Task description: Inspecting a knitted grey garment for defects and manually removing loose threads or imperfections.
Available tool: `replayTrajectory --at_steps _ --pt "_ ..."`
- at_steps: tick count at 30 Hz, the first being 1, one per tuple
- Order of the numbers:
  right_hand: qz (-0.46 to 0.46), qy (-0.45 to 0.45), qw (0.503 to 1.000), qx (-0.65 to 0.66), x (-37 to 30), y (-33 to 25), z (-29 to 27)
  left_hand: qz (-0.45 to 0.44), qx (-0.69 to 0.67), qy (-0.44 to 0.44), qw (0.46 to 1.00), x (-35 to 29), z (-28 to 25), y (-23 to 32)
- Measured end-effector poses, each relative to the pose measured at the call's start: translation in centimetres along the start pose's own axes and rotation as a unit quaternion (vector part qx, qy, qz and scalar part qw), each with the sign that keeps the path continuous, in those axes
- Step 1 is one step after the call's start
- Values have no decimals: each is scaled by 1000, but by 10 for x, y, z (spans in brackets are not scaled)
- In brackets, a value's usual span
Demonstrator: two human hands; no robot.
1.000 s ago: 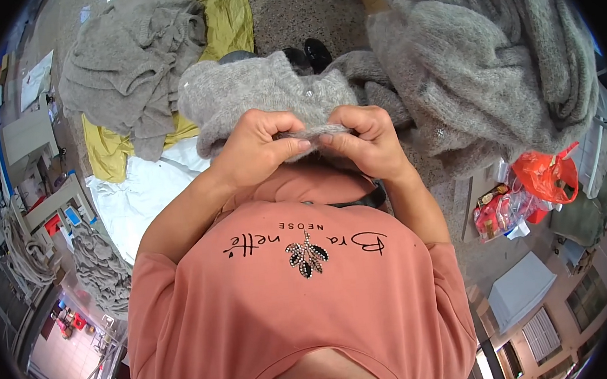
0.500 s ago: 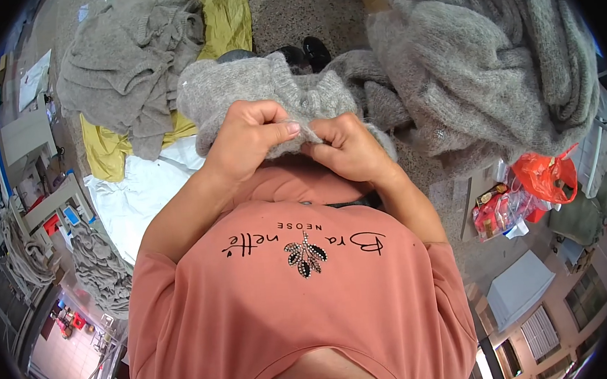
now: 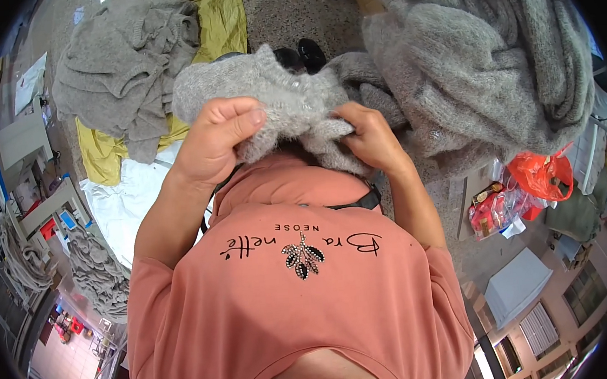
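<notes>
- From my end of the feed, I see the grey knit garment [image 3: 279, 99] bunched in front of the wearer's waist, just beyond the pink shirt [image 3: 303, 281].
- My left grip [image 3: 214, 141] is closed, thumb laid against a curled forefinger, with the garment's near edge caught at the fingertips; the other fingers I cannot make out.
- My right grip [image 3: 372, 137] is pinched shut on a fold of the same knit, forefinger along the top; its thumb is mostly hidden from me.
- Between the two grips the garment spans the gap, most of its bulk lying beyond the left grip and a smaller part dropping below the right one.
- I read its long axis as a slant, from a rounded bulge at far left to a lower end near the right side of the waist.
- One corner of the knit points up and away from the body; I cannot tell which part it is.
- Beyond the right grip, a large grey knit heap [image 3: 471, 72] rises close by.
</notes>
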State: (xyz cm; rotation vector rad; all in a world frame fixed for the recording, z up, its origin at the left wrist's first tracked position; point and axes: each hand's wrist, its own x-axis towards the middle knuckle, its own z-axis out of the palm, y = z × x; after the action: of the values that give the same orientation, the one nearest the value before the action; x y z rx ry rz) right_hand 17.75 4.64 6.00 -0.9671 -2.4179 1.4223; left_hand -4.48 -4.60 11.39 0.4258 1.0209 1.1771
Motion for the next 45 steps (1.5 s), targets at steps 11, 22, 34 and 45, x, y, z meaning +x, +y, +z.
replayTrajectory --at_steps 11,22,34,45 --pt "-242 158 956 -46 -23 -46 -32 -39 -75 62 995 21 21 4" --pt "-398 206 884 -136 4 -62 -4 -66 115 15 991 26 34 -10" --pt "-303 148 935 -110 12 -54 5 -67 66 -40 995 10 19 -18" --pt "-90 8 987 134 10 -47 9 -2 182 42 982 2 19 -31"
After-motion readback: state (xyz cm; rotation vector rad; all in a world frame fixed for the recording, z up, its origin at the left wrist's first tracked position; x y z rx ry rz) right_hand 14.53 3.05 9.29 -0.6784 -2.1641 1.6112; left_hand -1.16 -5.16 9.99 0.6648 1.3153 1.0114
